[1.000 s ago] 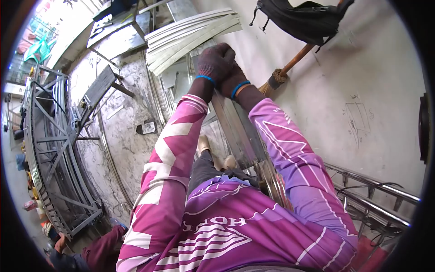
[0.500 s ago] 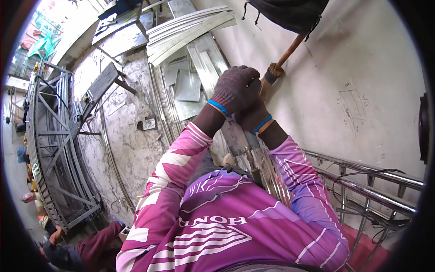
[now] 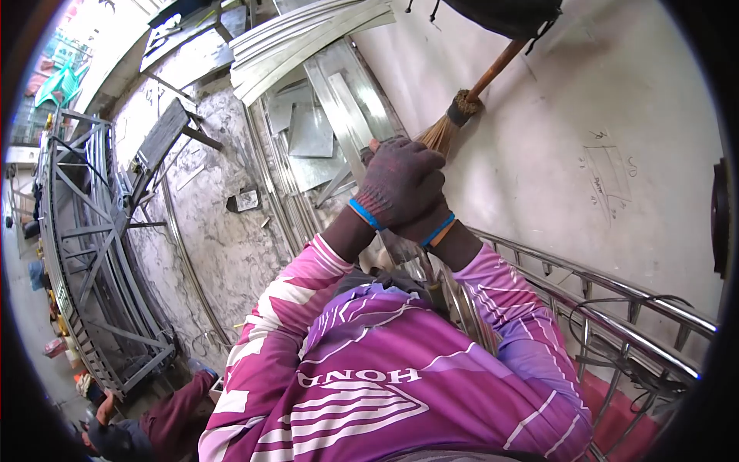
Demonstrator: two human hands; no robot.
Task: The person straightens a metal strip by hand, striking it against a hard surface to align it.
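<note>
My left hand, in a dark knit glove with a blue cuff edge, is closed over my right hand in front of my chest. The right hand wears a matching glove. Most of it, fingers included, is hidden beneath the left. A bare-looking fingertip pokes out at the upper left of the pair. Whether anything lies between the hands I cannot make out. Just beyond them, a straw broom leans against the wall, apart from both hands. Flat metal sheets lie on the floor past the left hand.
Long metal strips are stacked at the back. On the left stand a grey metal frame and a small bench. A chrome rail with cables runs along my right. Another person's sleeve shows at lower left. A black bag hangs above the broom.
My clasped hands have come slightly lower and nearer my chest. A fingertip now shows at the upper left of them. The view has shifted a little.
</note>
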